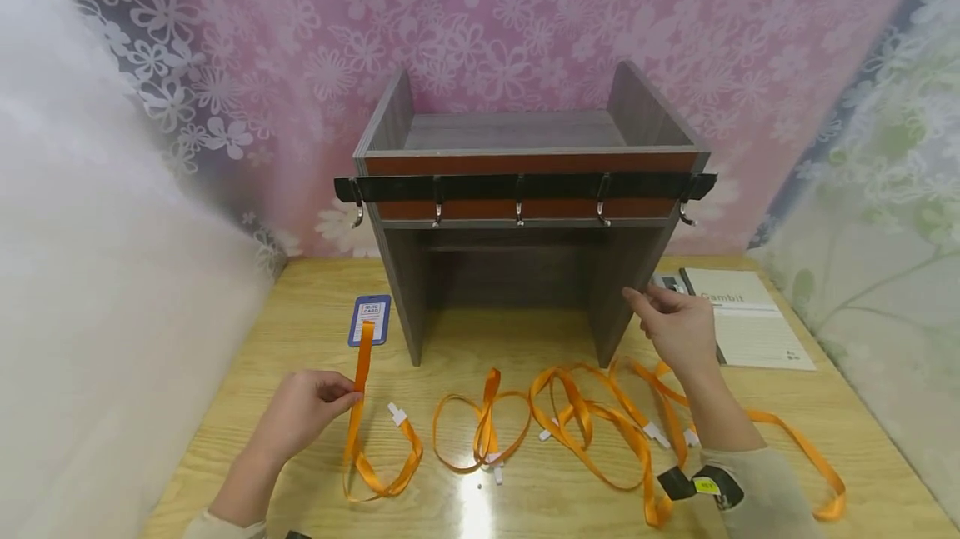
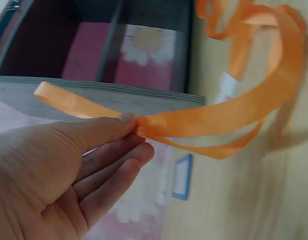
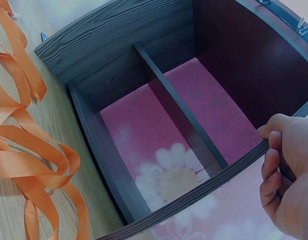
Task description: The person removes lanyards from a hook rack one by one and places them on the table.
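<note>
Between thumb and fingertips, my left hand (image 1: 303,410) pinches an orange lanyard (image 1: 362,368) near its upper end. Its short loop sticks up past the fingers, while the rest hangs to the table and ends in a white clip (image 1: 397,415). My right hand (image 1: 678,331) grips the front edge of the grey wooden shelf's right side panel (image 1: 611,306); in the right wrist view the thumb lies on the inner face and the curled fingers are outside. Across the shelf front runs a black hook rail (image 1: 480,187) with several bare silver hooks.
Several more orange lanyards (image 1: 573,414) lie looped on the table (image 1: 247,372) before the shelf. A blue-framed card holder (image 1: 370,320) lies left of the shelf. A notebook (image 1: 750,318) marked Gambit lies to the right. A flowered wall (image 1: 517,22) stands behind.
</note>
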Demonstrator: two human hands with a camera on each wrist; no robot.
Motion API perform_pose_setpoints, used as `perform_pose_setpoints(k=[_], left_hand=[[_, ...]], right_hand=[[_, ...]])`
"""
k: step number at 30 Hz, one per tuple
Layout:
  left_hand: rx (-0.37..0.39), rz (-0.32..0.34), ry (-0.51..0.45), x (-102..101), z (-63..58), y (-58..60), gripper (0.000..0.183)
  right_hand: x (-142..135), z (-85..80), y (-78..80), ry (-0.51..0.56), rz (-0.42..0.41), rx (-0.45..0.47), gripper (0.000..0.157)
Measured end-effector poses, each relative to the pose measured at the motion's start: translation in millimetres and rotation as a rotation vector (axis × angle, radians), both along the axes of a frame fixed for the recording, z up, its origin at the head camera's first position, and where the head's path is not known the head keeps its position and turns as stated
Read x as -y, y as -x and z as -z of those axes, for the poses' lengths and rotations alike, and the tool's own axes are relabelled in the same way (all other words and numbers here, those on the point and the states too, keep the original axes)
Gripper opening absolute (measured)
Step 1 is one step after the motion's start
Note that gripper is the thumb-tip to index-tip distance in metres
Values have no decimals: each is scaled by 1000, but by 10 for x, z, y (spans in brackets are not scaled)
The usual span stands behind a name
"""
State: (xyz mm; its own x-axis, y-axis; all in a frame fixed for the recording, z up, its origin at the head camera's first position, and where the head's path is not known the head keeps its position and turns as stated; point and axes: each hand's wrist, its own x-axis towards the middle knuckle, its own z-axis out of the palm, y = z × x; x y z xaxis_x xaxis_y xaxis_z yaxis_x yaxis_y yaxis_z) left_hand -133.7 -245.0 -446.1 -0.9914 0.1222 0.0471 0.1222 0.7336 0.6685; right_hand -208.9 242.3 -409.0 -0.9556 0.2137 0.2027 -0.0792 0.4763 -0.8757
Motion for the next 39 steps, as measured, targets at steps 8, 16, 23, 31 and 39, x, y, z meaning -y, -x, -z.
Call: perform_pose_setpoints(k=[8,16,23,31,39], left_hand=[[33,52,93,84,212,55,9],[52,51,315,132,243,85,9],[80,51,348,146,307,76,10],[107,89,346,195,305,81,10],[-107,129,384,282,-90,160,62]], right_hand=[[22,-17,56,-4,2,-22,51],[53,-35,101,41,-21,16,59],[52,-30,144,19,-36,14,58],[85,-43,172,-7,-70,-10,51],[-109,-208,41,-351,-167,-78,53]])
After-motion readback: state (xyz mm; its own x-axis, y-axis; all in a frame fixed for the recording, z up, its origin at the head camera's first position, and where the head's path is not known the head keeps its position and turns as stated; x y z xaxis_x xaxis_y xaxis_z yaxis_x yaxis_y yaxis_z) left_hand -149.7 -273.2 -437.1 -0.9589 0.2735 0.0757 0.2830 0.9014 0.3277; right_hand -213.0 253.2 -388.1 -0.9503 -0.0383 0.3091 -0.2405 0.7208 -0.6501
